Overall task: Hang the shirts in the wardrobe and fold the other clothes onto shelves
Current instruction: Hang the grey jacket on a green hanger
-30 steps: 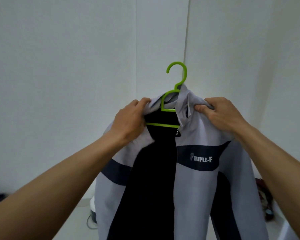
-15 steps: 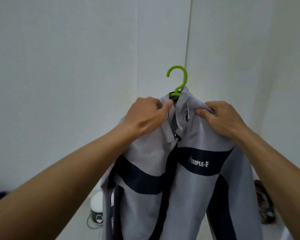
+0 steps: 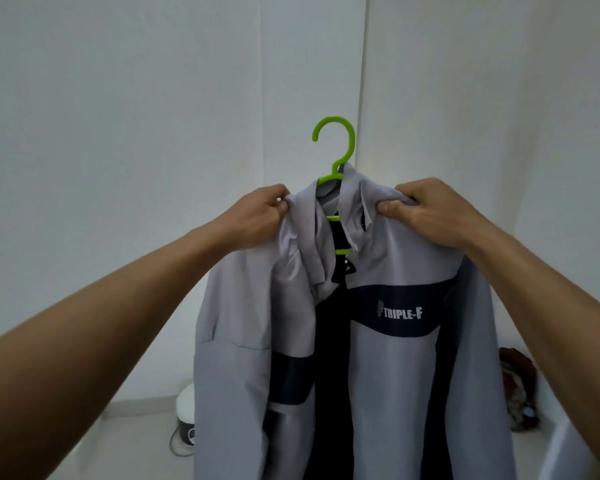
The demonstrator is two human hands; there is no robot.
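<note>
L hand (image 3: 257, 216) is up at the left shoulder of the grey jacket (image 3: 395, 358), fingers curled and pinching the cloth by the shoulder seam. Between the two hands the green hanger (image 3: 335, 147) sits inside the collar, its hook standing upright above the neck and free of any rail, against a white wall (image 3: 118, 133). R hand (image 3: 430, 213) grips the right shoulder, thumb pressed on top of a bunched fold, fingers wrapped behind. The jacket hangs from the hanger between the forearms, front open, navy band w/ white "TRIPLE-F" lettering on the right chest. Hard to make out: a white round device (image 3: 185, 417) low on the floor is half hidden behind the left sleeve; the hanger's arms are under the cloth (only two short green bars show at the neck); the hem is cut off by the bottom edge; a dark red item (image 3: 520, 393) at the right is blurred, partly behind the R forearm. Vs. half a sec ago: L hand has shifted out from the collar to the shoulder, so the left front now lies wider and the dark lining shows; R hand has kept its grip.
</note>
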